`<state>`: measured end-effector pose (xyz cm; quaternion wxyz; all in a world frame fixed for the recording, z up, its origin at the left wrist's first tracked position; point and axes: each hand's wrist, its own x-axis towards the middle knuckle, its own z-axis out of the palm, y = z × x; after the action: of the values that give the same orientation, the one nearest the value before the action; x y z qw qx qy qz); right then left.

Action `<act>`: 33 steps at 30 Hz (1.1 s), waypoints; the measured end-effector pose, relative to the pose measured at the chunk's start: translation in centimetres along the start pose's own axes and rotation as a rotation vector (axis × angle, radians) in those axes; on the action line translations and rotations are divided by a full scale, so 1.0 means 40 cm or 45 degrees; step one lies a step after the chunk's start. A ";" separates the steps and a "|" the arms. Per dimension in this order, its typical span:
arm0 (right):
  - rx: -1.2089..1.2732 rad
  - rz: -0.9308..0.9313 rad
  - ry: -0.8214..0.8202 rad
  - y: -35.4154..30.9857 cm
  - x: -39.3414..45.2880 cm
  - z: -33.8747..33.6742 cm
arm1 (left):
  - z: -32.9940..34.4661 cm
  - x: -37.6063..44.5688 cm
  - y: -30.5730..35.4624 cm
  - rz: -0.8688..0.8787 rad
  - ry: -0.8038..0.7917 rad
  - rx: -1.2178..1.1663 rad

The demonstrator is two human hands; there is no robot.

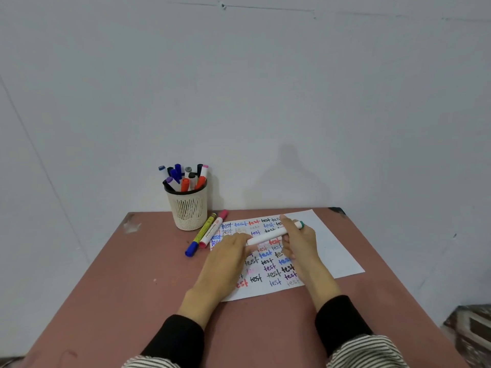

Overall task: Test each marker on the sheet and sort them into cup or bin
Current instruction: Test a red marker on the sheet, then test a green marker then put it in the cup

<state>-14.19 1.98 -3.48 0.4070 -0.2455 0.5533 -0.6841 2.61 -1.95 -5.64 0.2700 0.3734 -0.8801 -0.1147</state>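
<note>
We are gripping the white marker over the sheet with both hands, left hand probably uncapping while right hand steadies.

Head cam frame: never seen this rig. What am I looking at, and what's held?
No machine here: a person wears one wide-angle camera on the head, looking down at their own hands. On the reddish-brown table lies a white paper sheet covered in "test" scribbles. The left hand and right hand together hold a white marker with a green end above it. A cream mesh cup holds many markers. A yellow marker with a blue cap and a white-and-pink marker lie beside it.
</note>
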 end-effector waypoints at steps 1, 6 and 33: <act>-0.020 -0.023 0.022 0.002 0.001 0.002 | -0.001 -0.001 0.007 -0.008 -0.010 0.033; 0.005 -0.030 0.047 -0.009 0.003 0.000 | -0.004 -0.004 0.029 0.025 -0.080 0.119; -0.330 -0.291 0.013 -0.023 0.058 -0.090 | 0.015 0.014 -0.009 -0.424 0.059 -0.488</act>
<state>-18.58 2.11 -3.82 0.2887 -0.3539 0.6074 -0.6500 2.17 -2.60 -6.07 0.3334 0.4577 -0.7622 -0.3138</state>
